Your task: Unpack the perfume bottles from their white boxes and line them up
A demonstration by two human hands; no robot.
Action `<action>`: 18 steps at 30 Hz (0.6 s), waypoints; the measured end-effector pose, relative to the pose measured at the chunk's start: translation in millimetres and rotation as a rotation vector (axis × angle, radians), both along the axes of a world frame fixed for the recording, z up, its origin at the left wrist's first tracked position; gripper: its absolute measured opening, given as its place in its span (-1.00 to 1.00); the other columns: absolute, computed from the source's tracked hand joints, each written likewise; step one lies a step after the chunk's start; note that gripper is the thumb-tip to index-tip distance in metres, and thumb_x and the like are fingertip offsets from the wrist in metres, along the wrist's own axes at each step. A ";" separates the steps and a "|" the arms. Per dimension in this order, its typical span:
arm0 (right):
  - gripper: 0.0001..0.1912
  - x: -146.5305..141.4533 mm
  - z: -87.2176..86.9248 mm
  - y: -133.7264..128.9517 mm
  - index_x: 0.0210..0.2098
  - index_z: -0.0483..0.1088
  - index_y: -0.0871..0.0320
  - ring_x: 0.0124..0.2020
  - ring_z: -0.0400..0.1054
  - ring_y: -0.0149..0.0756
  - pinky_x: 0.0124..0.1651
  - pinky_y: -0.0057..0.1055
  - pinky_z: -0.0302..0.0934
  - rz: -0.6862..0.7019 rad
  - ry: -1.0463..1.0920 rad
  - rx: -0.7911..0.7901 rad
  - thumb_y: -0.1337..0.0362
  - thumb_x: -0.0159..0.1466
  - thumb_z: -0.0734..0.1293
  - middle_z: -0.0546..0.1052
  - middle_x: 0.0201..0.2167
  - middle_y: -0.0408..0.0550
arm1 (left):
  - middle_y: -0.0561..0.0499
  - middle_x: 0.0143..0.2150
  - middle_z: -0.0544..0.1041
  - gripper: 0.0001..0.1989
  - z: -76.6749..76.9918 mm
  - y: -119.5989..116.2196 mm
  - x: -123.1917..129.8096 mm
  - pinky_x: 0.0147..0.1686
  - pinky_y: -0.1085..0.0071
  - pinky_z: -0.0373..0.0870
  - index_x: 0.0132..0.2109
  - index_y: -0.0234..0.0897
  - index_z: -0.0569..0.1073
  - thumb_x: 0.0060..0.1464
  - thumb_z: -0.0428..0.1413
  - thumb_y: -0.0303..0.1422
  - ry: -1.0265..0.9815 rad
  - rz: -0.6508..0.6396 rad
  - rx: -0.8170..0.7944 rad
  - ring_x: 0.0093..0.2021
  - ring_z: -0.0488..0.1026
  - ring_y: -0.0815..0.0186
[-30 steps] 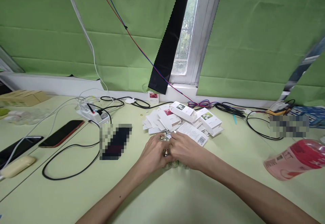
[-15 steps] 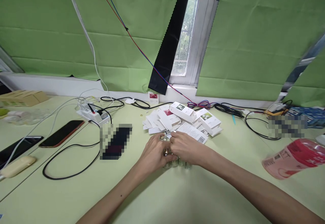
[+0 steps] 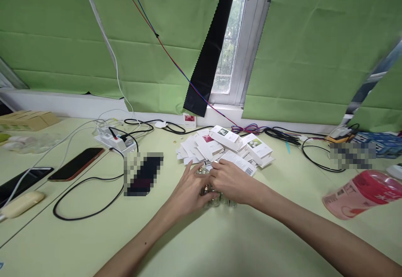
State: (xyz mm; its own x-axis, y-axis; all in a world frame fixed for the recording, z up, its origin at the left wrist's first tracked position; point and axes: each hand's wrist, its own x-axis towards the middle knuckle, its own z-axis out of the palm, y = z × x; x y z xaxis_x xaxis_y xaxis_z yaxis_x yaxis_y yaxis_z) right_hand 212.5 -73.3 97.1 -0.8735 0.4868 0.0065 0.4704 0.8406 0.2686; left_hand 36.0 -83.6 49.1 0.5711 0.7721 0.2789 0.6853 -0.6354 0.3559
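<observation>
A close group of small clear glass bottles (image 3: 215, 201) with metallic necks stands on the table in front of me. My left hand (image 3: 187, 188) is curved round the left side of this group, thumb at the front and one finger lifted apart. A bottle with a shiny top (image 3: 206, 189) shows between its thumb and fingers. Over the bottles, my right hand (image 3: 230, 181) is closed, its fingertips meeting the left fingers. Whatever its fingers pinch is hidden. Just behind the hands lies a heap of small white cartons (image 3: 205, 143) with flower pictures.
On the left are phones (image 3: 77, 164), a power strip (image 3: 117, 143) and a looped black cable (image 3: 89, 180). A pink-and-red plastic jar (image 3: 361, 193) is on the right. Coiled cables (image 3: 282, 135) run along the wall, and a blurred dark item (image 3: 146, 174) lies left of my hands.
My left hand's fingers have spread a little, with one finger now raised beside the bottles. My right hand stays nearly in place, still closed.
</observation>
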 end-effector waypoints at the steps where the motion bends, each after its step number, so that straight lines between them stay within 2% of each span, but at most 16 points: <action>1: -0.93 0.3 -0.4 0.0 -0.40 0.48 0.19 -0.16 0.35 -0.12 -0.17 -0.27 0.14 0.003 0.004 -0.003 0.44 0.22 0.38 0.56 -0.34 0.00 | 0.07 -0.06 0.64 -0.84 0.7 0.0 -1.0 0.36 -0.22 -0.18 -0.16 -0.09 0.59 0.12 0.22 -0.20 0.005 -0.019 -0.002 0.37 0.16 -0.05; 4: -0.90 0.8 -2.1 0.1 -0.43 0.48 0.18 -0.14 0.33 -0.11 -0.12 -0.24 0.12 0.016 0.015 -0.005 0.40 0.24 0.38 0.57 -0.31 0.01 | 0.08 0.07 0.59 -0.82 3.2 0.5 -4.8 0.36 -0.28 -0.24 -0.14 -0.07 0.59 0.13 0.21 -0.16 0.008 -0.067 0.010 0.41 0.08 -0.06; 6: -0.89 1.1 -2.7 -1.2 -0.44 0.48 0.18 -0.11 0.32 -0.10 -0.09 -0.22 0.11 0.033 0.023 0.002 0.39 0.23 0.39 0.57 -0.30 0.02 | 0.03 0.16 0.52 -0.77 4.1 -1.8 -8.2 0.35 -0.30 -0.19 -0.11 -0.10 0.58 0.11 0.22 -0.15 0.008 -0.078 0.070 0.40 0.09 -0.08; 9: -0.87 1.4 -1.2 -6.3 -0.44 0.47 0.18 -0.07 0.30 -0.09 -0.05 -0.21 0.09 0.073 0.045 0.033 0.42 0.24 0.36 0.56 -0.33 0.04 | -0.09 0.26 0.42 -0.63 2.3 -15.4 -12.7 0.33 -0.26 -0.02 0.06 -0.17 0.50 0.12 0.23 -0.21 -0.058 -0.040 0.252 0.38 0.14 -0.07; 11: -0.83 1.5 0.8 -10.9 -0.46 0.47 0.18 -0.10 0.29 -0.09 -0.07 -0.21 0.09 0.093 0.052 0.054 0.46 0.25 0.32 0.54 -0.37 0.05 | -0.16 0.20 0.46 -0.57 -0.8 -32.3 -13.0 0.27 -0.14 0.20 0.15 -0.23 0.42 0.13 0.23 -0.33 -0.181 0.018 0.402 0.32 0.24 -0.02; 13: -0.79 1.5 2.4 -15.0 -0.49 0.46 0.18 -0.15 0.28 -0.11 -0.09 -0.21 0.09 0.112 0.052 0.064 0.48 0.25 0.30 0.52 -0.41 0.04 | -0.17 0.03 0.54 -0.59 -5.3 -52.4 -9.9 0.09 0.07 0.43 0.08 -0.27 0.43 0.08 0.25 -0.46 -0.316 0.067 0.515 0.15 0.40 0.06; 15: -0.77 1.6 2.7 -18.0 -0.51 0.45 0.18 -0.17 0.27 -0.12 -0.10 -0.20 0.09 0.131 0.054 0.068 0.49 0.24 0.29 0.49 -0.45 0.03 | -0.12 -0.12 0.56 -0.65 -11.6 -71.0 -3.8 -0.06 0.20 0.49 -0.01 -0.28 0.45 0.03 0.25 -0.55 -0.413 0.123 0.536 -0.05 0.47 0.15; 18: -0.78 1.7 1.6 -21.5 -0.51 0.45 0.18 -0.18 0.25 -0.11 -0.11 -0.20 0.09 0.151 0.057 0.070 0.49 0.23 0.29 0.47 -0.46 0.02 | -0.08 -0.22 0.54 -0.72 -27.1 -89.1 7.2 -0.19 0.33 0.50 -0.07 -0.27 0.43 0.05 0.23 -0.53 -0.462 0.211 0.472 -0.19 0.48 0.24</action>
State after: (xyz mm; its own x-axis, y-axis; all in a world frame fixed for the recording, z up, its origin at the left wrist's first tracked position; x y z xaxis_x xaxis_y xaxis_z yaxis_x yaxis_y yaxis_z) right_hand 214.2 -94.9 98.6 -0.9339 0.3468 0.0871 0.3564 0.8830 0.3054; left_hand 43.3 -172.7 22.1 0.1645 0.5899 0.7906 0.6559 -0.6640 0.3590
